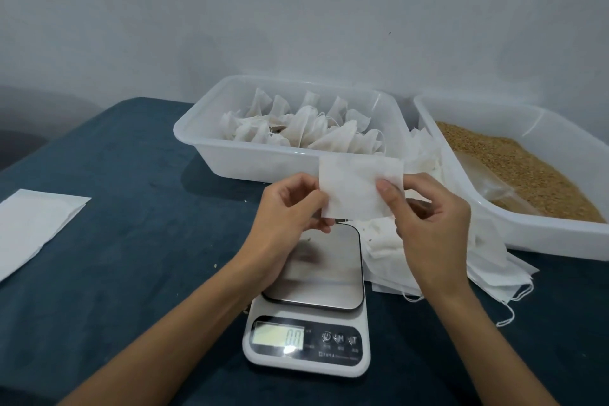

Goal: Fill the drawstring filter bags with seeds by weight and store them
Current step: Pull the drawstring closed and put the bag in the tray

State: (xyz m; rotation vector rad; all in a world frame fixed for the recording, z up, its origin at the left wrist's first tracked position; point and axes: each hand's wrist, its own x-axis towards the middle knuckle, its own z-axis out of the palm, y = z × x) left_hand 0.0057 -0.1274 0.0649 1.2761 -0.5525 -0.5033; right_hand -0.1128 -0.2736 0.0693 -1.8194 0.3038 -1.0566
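An empty white filter bag (pixel 357 188) is held flat above the far end of the kitchen scale (pixel 313 300). My left hand (pixel 290 208) pinches its left edge and my right hand (pixel 428 208) pinches its right side. The scale's steel plate is bare and its display reads zero. A white tub (pixel 211 145) behind holds several filled, tied bags (pixel 303 128). On the right, another white tub (pixel 560 237) holds brown seeds (pixel 514 168) with a clear scoop half buried in them.
A loose pile of empty drawstring bags (pixel 487 260) lies between the scale and the seed tub. A white sheet (pixel 29 227) rests at the left edge of the dark blue tablecloth (pixel 131 175). A pale wall stands close behind the tubs.
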